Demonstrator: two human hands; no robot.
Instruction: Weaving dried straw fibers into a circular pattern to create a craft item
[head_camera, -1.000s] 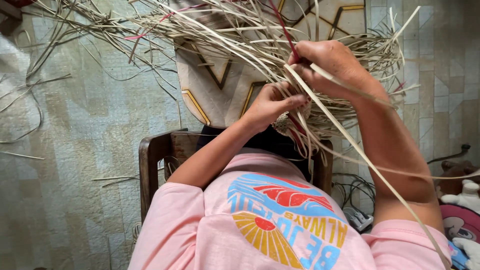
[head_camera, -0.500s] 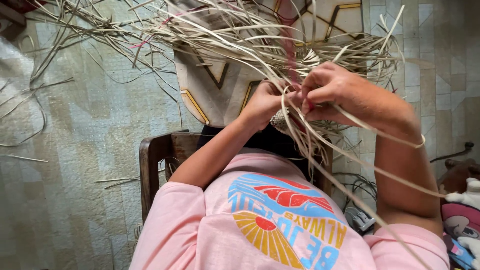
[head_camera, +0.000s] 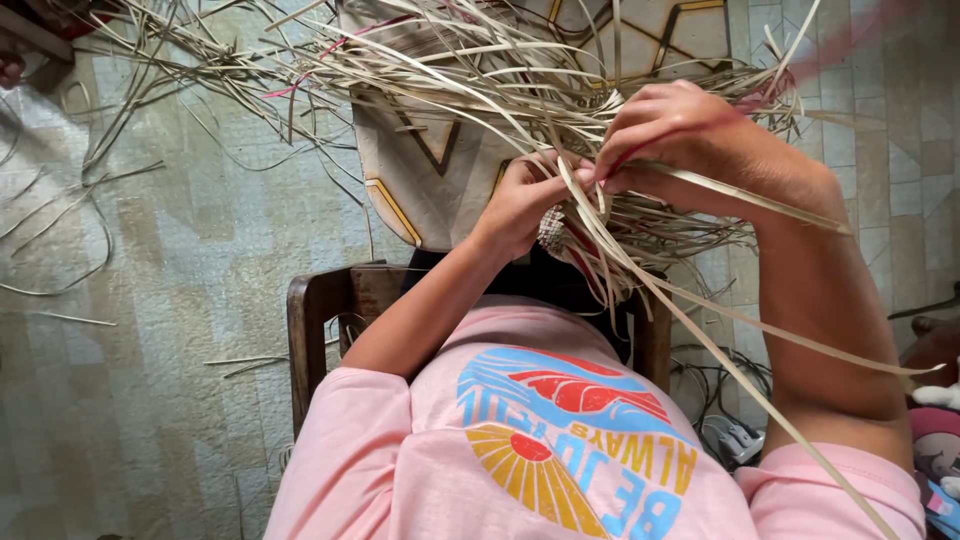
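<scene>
Weaving step in progress: left hand (head_camera: 520, 205) pinches the woven piece (head_camera: 556, 232), right hand (head_camera: 670, 135) grips 1 pale strip (head_camera: 700, 340); threading it likely demands steady tension.

Pale flat straw strips (head_camera: 560, 110), loosely tangled, fan outward above the lap.
</scene>
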